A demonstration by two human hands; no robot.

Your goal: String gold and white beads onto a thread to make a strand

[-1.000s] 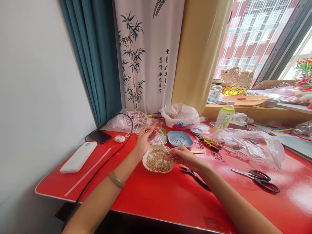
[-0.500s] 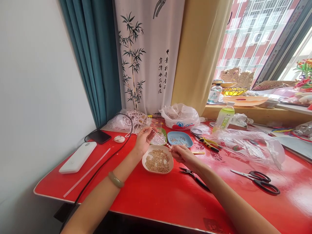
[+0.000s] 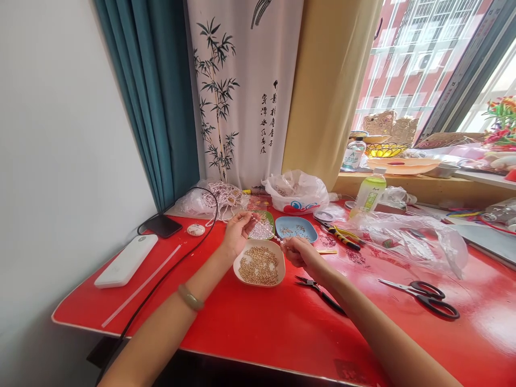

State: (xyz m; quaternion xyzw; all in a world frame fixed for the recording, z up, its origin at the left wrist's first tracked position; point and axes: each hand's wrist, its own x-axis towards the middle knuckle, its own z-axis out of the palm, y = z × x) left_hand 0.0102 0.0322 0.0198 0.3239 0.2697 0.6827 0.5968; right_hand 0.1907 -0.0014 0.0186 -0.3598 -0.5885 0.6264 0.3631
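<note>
A thin strand of pale pearl-like beads (image 3: 276, 238) runs between my two hands, above the dishes. My left hand (image 3: 237, 230) is closed, pinching one end between thumb and fingertips in front of the green dish (image 3: 271, 220) of clear and gold beads. My right hand (image 3: 297, 251) is closed around the other end, beside the blue dish (image 3: 282, 221). Just below the strand stands a cream dish (image 3: 258, 282) of gold beads (image 3: 260, 264) with a few pale ones. Fingers partly hide both ends of the strand.
Black-handled pliers (image 3: 318, 293) lie below my right forearm, and scissors (image 3: 423, 295) farther right. Yellow-black pliers (image 3: 342, 235), a plastic bag (image 3: 419, 244) and a drink bottle (image 3: 370, 192) are at the back right. A black cable (image 3: 177, 266) and white power bank (image 3: 128, 260) are on the left.
A little more of the bead strand shows between my hands, with the right hand slightly farther from the left. Both hands keep their hold, and the view has shifted slightly.
</note>
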